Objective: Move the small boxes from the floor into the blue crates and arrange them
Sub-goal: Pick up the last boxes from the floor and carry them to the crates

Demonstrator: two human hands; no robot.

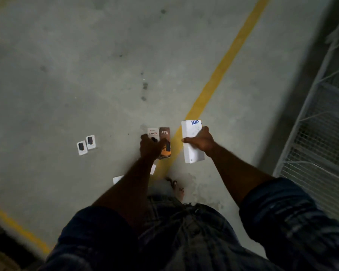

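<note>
As the person stands over the concrete floor, the left hand grips two small boxes side by side above it: a white box and a brown 65W box. The right hand curls round a long white box marked in blue ink. Two small white boxes lie touching on the floor, well left of the yellow line.
</note>
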